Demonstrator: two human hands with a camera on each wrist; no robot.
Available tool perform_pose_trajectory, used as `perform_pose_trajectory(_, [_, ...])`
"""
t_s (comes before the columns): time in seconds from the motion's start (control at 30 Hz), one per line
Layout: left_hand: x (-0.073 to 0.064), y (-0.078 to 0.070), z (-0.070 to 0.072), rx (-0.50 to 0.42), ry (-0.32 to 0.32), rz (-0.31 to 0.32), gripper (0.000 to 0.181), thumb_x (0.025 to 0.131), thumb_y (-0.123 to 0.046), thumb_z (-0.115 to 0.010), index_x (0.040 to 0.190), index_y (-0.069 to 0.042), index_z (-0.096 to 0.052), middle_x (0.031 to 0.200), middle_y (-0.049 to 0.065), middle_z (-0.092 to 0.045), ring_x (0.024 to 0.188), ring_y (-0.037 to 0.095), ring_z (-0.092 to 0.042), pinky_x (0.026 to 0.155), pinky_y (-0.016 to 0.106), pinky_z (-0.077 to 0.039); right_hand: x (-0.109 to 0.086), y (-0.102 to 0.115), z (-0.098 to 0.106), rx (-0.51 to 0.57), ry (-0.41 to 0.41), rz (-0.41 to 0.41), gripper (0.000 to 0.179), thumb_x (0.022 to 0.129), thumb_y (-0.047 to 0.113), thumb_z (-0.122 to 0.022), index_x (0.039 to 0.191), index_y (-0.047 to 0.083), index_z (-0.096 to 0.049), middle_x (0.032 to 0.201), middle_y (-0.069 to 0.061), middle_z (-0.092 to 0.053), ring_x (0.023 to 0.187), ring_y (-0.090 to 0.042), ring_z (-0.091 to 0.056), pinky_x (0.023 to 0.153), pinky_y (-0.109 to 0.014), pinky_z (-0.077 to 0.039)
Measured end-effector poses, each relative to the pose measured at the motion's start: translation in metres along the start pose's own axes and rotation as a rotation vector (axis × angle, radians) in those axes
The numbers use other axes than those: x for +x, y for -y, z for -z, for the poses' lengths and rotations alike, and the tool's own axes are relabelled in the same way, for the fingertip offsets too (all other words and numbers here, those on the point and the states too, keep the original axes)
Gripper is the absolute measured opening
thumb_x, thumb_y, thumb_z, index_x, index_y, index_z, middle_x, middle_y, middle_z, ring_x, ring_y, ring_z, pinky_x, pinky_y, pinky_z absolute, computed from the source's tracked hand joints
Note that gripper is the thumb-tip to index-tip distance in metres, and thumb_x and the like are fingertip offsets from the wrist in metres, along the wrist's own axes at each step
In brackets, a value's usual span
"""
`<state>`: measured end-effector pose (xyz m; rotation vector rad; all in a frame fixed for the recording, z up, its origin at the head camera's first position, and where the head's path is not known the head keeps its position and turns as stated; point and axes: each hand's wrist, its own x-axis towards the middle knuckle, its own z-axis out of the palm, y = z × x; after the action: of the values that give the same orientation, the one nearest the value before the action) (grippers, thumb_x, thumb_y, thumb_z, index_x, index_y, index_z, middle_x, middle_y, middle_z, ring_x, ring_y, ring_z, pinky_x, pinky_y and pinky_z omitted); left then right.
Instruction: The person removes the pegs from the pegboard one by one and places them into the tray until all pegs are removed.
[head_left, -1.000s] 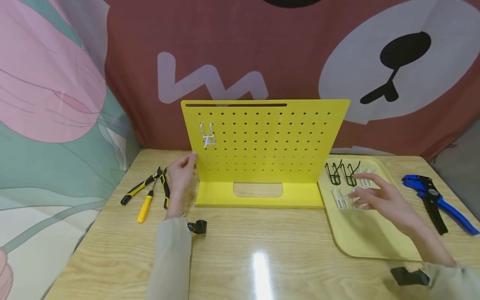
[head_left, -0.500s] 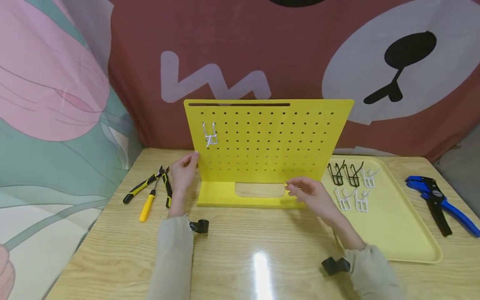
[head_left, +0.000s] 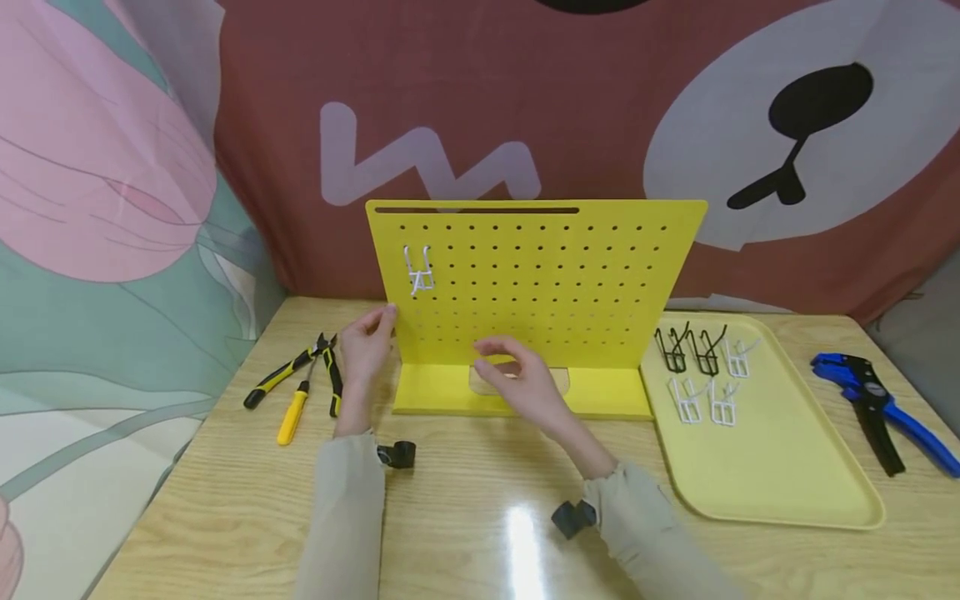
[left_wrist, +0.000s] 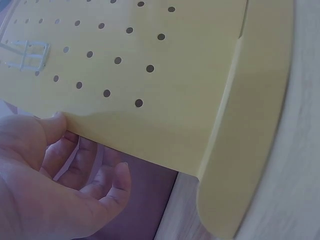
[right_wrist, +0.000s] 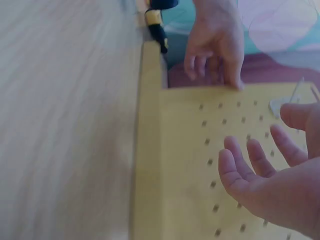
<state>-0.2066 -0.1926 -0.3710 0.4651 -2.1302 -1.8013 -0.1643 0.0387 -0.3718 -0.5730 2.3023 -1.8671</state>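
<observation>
A yellow pegboard stands upright on its folded base, with one white wire hook hung near its upper left. My left hand grips the board's left edge, its thumb on the front face and its fingers behind the edge, as the left wrist view shows. In front of the board's lower middle is my right hand, fingers loosely bent and holding nothing. The right wrist view has this hand apart from the perforated face, below the hook.
Right of the board lies a yellow tray with two black wire hooks and several white ones. Blue-and-black wire strippers lie beyond it. Pliers and a yellow-handled screwdriver lie left of my left hand.
My right hand has moved left, from over the tray to in front of the board's lower middle. My left hand keeps its place at the board's edge.
</observation>
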Motion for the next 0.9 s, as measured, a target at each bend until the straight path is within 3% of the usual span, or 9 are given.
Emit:
perform_pose_trajectory(0.17, [-0.001,0.0,0.0,-0.003,-0.001,0.008,0.038,0.095,-0.03,-0.061,0.121,-0.002,-0.066,0.114,0.016,-0.065,0.091,0.02,-0.06,0.08,0.037,-0.051,0.018,0.02,-0.016,0.034,0.028,0.079,0.039,0.095,0.013,-0.061,0.132,0.005,-0.052,0.12,-0.019,-0.058,0.102,-0.031,-0.06,0.081,-0.036,-0.052])
perform_pose_trajectory(0.53, [0.0,0.004,0.001,0.011,-0.014,0.005,0.039,0.094,-0.033,-0.061,0.12,-0.004,-0.067,0.111,0.016,-0.065,0.092,0.023,-0.061,0.062,0.018,-0.046,0.045,0.055,-0.037,0.189,0.004,0.134,0.048,0.099,0.018,-0.054,0.145,0.018,-0.038,0.114,-0.016,-0.057,0.076,-0.021,-0.065,0.067,-0.031,-0.053])
perform_pose_trajectory(0.73, [-0.001,0.002,0.0,0.007,-0.014,-0.021,0.039,0.094,-0.032,-0.062,0.117,-0.002,-0.068,0.107,0.019,-0.066,0.086,0.02,-0.059,0.058,0.016,-0.045,0.057,0.064,-0.039,0.167,0.092,0.149,0.042,0.101,0.021,-0.051,0.142,0.017,-0.044,0.122,-0.019,-0.058,0.077,-0.022,-0.067,0.073,-0.042,-0.055])
perform_pose_trajectory(0.9, [-0.002,0.003,0.0,0.004,-0.003,-0.017,0.04,0.094,-0.033,-0.061,0.119,-0.002,-0.067,0.108,0.019,-0.065,0.092,0.028,-0.06,0.06,0.018,-0.046,0.065,0.066,-0.039,0.138,0.126,0.117,0.036,0.101,0.022,-0.051,0.135,0.01,-0.052,0.122,-0.017,-0.059,0.078,-0.021,-0.067,0.073,-0.036,-0.055])
